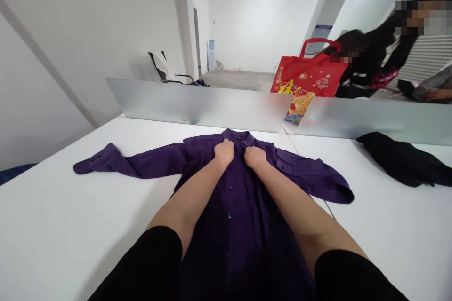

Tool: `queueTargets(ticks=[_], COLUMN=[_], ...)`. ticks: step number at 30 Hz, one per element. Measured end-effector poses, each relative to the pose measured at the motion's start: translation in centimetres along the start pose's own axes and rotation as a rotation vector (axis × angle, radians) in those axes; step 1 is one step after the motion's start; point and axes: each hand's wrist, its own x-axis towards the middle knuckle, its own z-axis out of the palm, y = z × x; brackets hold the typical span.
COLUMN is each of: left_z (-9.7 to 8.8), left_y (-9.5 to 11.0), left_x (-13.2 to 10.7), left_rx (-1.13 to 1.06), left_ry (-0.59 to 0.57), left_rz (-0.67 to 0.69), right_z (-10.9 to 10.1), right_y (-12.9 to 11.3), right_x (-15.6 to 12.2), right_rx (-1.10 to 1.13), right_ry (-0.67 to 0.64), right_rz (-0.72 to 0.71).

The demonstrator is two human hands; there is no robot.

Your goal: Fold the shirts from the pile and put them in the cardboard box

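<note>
A dark purple button-up shirt lies front up on the white table, its collar at the far end and both sleeves spread out to the sides. My left hand is closed on the shirt front just below the left collar point. On the other side of the neck opening, my right hand grips the shirt front near the right collar point. Several buttons run down the placket below my hands. My fingertips are partly hidden behind the backs of my hands.
A frosted divider runs along the back of the white table. Black cloth lies at the right. Behind the divider are a red gift bag, people at the right, and a chair.
</note>
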Motion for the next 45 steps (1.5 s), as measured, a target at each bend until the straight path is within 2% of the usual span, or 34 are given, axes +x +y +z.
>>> queueTargets(ticks=[4, 6, 9, 12, 15, 18, 20, 23, 26, 29, 32, 35, 37, 40, 42, 44, 45], left_z=[-0.8, -0.4, 0.8, 1.2, 0.4, -0.8, -1.4, -1.9, -1.9, -1.5, -1.0, -0.8, -0.9, -1.4, -2.0, -2.7, -3.0], left_y=[0.0, 0.2, 0.4, 0.3, -0.2, -0.8, -1.1, -1.1, -1.0, -1.3, -1.9, -2.3, -2.4, -2.5, -2.9, -3.8, -4.4], left_x=[2.4, 2.9, 2.5, 1.2, -0.5, -3.3, -6.0, -10.7, -15.2, -18.4, -19.7, -20.0, -19.8, -18.2, -15.9, -12.7, -11.1], left_rx=[-0.138, -0.222, -0.331, -0.381, -0.350, -0.287, -0.248, -0.140, -0.066, -0.068, -0.062, -0.059, -0.078, -0.143, -0.144, -0.063, -0.001], left_ry=[0.008, -0.026, -0.078, -0.098, -0.094, -0.079, -0.064, -0.062, -0.159, -0.246, -0.249, -0.254, -0.253, -0.147, -0.022, 0.067, 0.089], left_rz=[-0.083, -0.099, -0.101, -0.063, 0.012, 0.091, 0.183, 0.450, 0.664, 0.740, 0.716, 0.714, 0.719, 0.676, 0.623, 0.543, 0.482], right_z=[-0.8, -1.4, -1.9, -1.6, -0.8, -0.4, -0.7, -1.5, -1.8, -1.2, -0.9, -1.7, -2.4, -2.6, -1.7, -0.4, 0.2], right_y=[1.4, 2.0, 2.2, 1.2, -0.2, -0.7, 0.1, 2.8, 6.8, 11.8, 17.1, 21.2, 22.2, 20.9, 19.0, 17.3, 16.9], right_x=[1.2, 1.5, 1.6, 1.6, 1.7, 1.3, 0.5, -1.9, -5.2, -8.1, -9.4, -9.0, -8.2, -6.7, -5.7, -4.7, -4.2], right_rx=[0.058, 0.095, 0.141, 0.183, 0.246, 0.302, 0.300, 0.219, 0.100, 0.024, -0.018, -0.071, -0.089, -0.117, -0.104, -0.067, -0.053], right_ry=[0.066, 0.091, 0.124, 0.145, 0.107, 0.058, 0.079, 0.173, 0.227, 0.186, 0.137, 0.098, 0.096, 0.194, 0.258, 0.230, 0.194], right_rz=[0.062, 0.070, 0.084, 0.096, 0.096, 0.088, 0.099, 0.148, 0.233, 0.313, 0.347, 0.389, 0.431, 0.452, 0.298, 0.104, 0.052])
